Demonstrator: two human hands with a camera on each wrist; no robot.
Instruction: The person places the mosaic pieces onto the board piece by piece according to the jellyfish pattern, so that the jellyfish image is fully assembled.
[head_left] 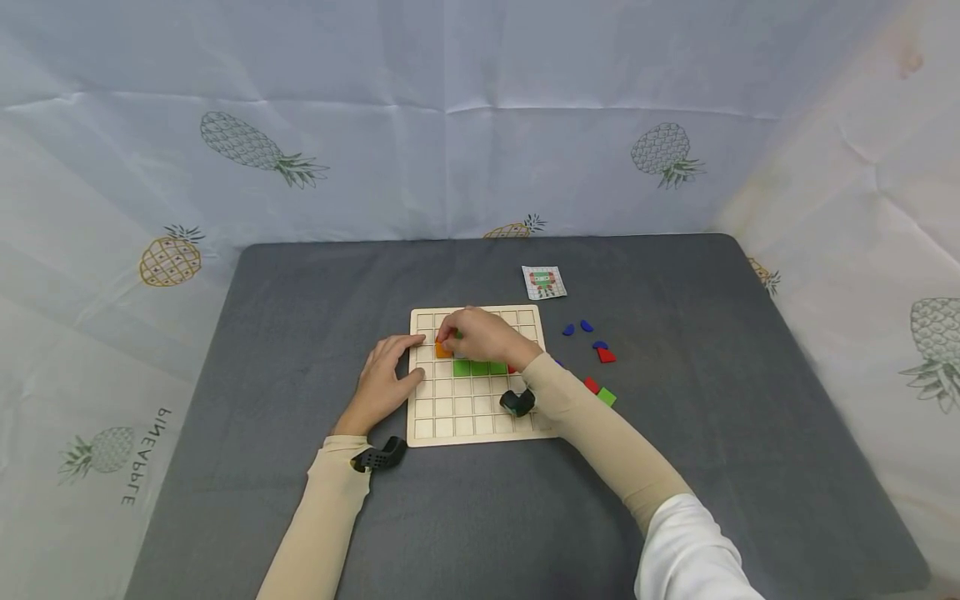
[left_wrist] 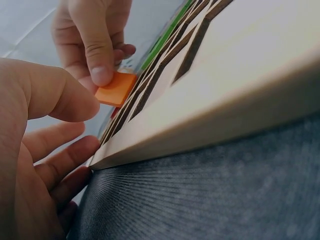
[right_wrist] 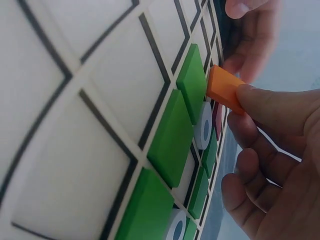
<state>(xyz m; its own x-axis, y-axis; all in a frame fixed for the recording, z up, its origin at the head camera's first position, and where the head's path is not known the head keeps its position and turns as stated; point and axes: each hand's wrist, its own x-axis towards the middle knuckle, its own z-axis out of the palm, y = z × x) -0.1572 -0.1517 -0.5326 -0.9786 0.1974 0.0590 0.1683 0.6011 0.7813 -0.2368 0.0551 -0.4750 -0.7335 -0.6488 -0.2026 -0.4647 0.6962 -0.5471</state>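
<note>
A wooden grid board (head_left: 465, 427) lies on the dark table. My right hand (head_left: 483, 335) reaches over its upper part and pinches an orange tile (right_wrist: 225, 89) between thumb and fingers. The tile is tilted, with one edge at the grid. Beside it on the board are green tiles (right_wrist: 172, 135), white pieces with grey centres (right_wrist: 203, 126) and a red piece (right_wrist: 218, 120), partly covered by my right hand in the head view. At the board's left edge rests my left hand (head_left: 381, 383), fingers spread and holding nothing.
A small picture card (head_left: 543, 282) lies beyond the board's upper right corner. Right of the board are blue half-round pieces (head_left: 587, 326), a red quarter-round piece (head_left: 606, 355), a red tile (head_left: 591, 384) and a green tile (head_left: 607, 396). A pineapple-print cloth (head_left: 420, 175) hangs behind the table.
</note>
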